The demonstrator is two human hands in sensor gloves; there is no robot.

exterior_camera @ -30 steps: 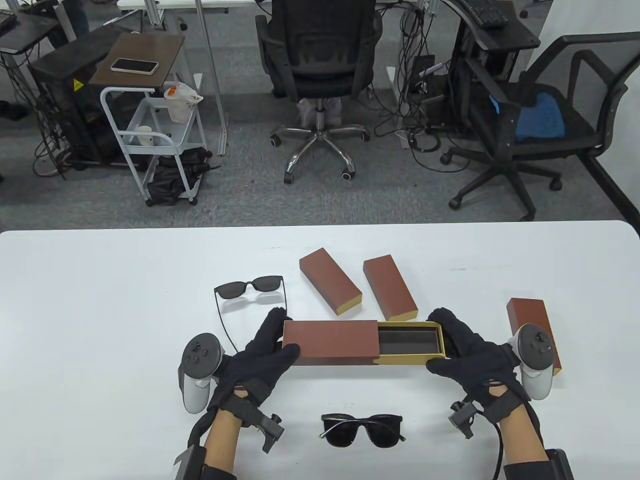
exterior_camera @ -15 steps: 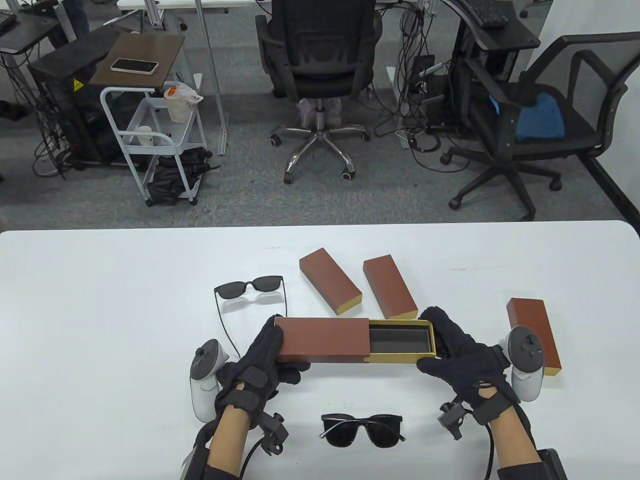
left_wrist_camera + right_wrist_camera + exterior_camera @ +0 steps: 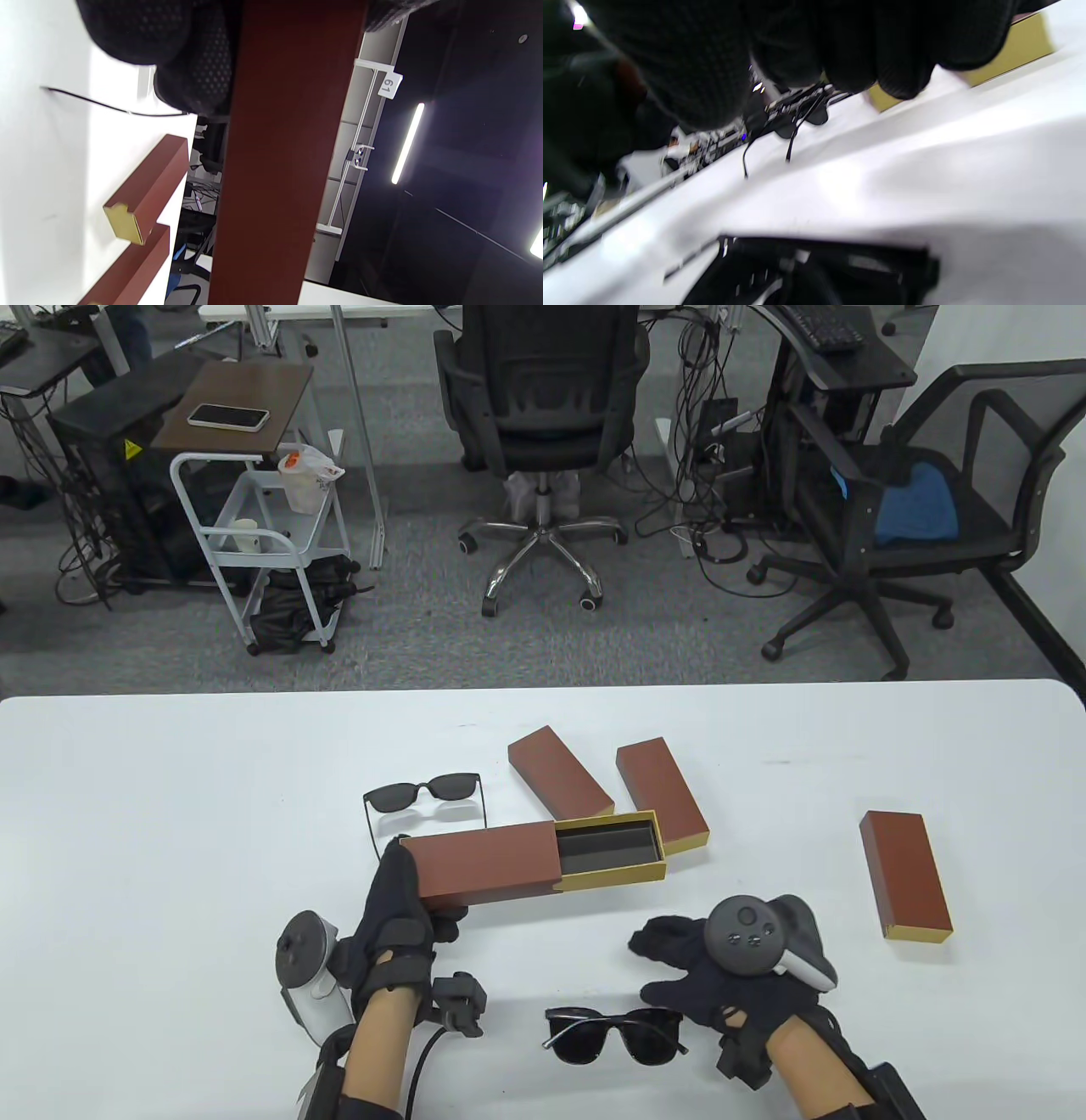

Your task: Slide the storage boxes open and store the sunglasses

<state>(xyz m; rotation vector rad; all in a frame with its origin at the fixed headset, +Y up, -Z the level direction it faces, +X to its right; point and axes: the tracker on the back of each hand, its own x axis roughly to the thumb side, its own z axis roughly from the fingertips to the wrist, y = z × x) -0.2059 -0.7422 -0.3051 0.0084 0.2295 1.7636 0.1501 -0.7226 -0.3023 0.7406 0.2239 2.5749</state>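
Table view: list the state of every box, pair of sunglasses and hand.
Long brown sliding storage box: slid part open, gold tray empty, gripped by left hand.
Three short brown boxes: closed.
Far black sunglasses: unfolded.
Near black sunglasses: folded.
Right hand: open, empty, above near sunglasses.

Grey carpet, office chairs, white cart
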